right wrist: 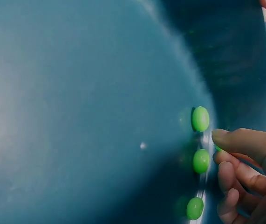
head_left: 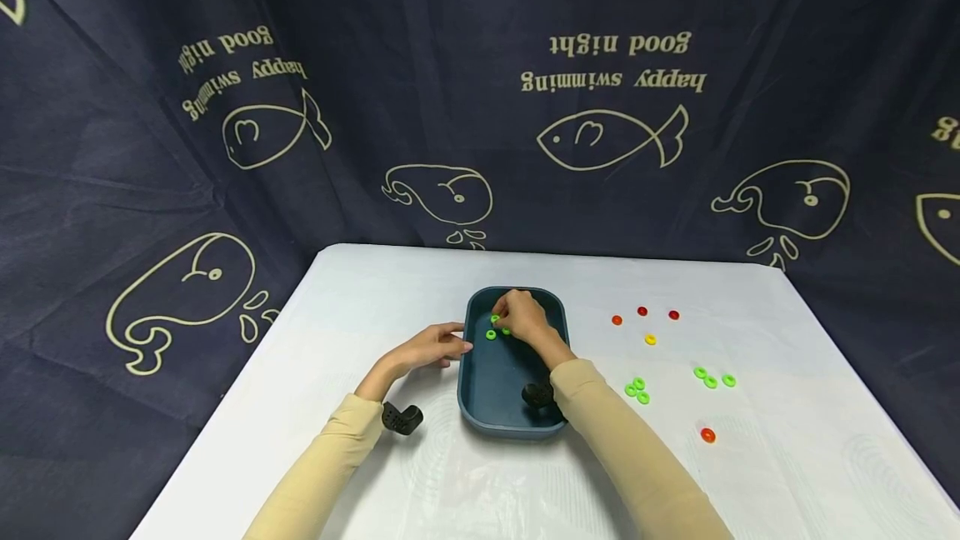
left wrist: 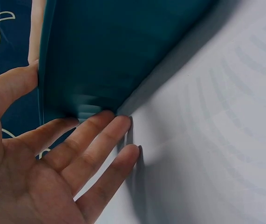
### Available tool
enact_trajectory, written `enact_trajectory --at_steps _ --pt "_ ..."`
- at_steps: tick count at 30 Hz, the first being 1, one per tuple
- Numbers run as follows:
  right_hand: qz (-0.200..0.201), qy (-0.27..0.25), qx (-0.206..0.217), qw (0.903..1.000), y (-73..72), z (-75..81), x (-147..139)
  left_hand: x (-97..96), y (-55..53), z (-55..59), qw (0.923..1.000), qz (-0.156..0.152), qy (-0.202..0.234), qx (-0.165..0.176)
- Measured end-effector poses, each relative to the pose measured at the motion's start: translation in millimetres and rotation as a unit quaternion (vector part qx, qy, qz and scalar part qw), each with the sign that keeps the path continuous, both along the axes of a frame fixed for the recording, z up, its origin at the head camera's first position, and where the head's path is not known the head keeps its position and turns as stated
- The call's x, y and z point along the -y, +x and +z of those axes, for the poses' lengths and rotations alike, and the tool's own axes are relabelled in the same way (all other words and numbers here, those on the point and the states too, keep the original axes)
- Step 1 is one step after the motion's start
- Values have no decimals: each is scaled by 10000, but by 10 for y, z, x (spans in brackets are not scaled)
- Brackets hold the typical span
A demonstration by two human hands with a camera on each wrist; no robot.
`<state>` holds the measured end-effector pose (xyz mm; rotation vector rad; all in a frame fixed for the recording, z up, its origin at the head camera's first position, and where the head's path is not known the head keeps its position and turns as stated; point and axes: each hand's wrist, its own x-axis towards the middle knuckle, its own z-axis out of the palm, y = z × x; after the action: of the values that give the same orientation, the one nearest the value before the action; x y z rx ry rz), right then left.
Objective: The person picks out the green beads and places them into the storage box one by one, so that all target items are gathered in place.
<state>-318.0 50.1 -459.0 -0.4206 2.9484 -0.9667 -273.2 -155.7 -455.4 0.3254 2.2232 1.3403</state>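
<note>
A dark blue tray [head_left: 498, 390] sits on the white table. My right hand [head_left: 522, 315] reaches into its far part. In the right wrist view, the thumb and index finger of the right hand [right wrist: 254, 163] pinch a small green ring [right wrist: 218, 148], mostly hidden by the fingertips. Beside those fingertips, green rings [right wrist: 201, 119] lie in a row along the edge of the tray's floor. My left hand [head_left: 431, 347] is at the tray's left side. The left wrist view shows its thumb at the rim and its extended fingers [left wrist: 95, 135] against or close to the outer wall [left wrist: 100, 56].
Right of the tray, several loose green rings [head_left: 710, 382] lie in groups on the table [head_left: 780, 473]. Red rings [head_left: 642, 312], an orange ring [head_left: 617, 320] and a yellow ring [head_left: 650, 340] lie farther back. An orange-red ring [head_left: 708, 435] is nearer. A dark printed cloth [head_left: 450, 90] hangs behind.
</note>
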Motion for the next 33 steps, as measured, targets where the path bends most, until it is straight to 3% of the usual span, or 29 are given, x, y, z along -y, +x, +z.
enact_trajectory --at_steps 13,33 --pt "55 89 26 9999 -6 -4 -7 -7 1 -6 10000 3 -7 39" --pt "60 -416 10 9991 -29 211 -102 3 -2 7 10000 -38 4 25"
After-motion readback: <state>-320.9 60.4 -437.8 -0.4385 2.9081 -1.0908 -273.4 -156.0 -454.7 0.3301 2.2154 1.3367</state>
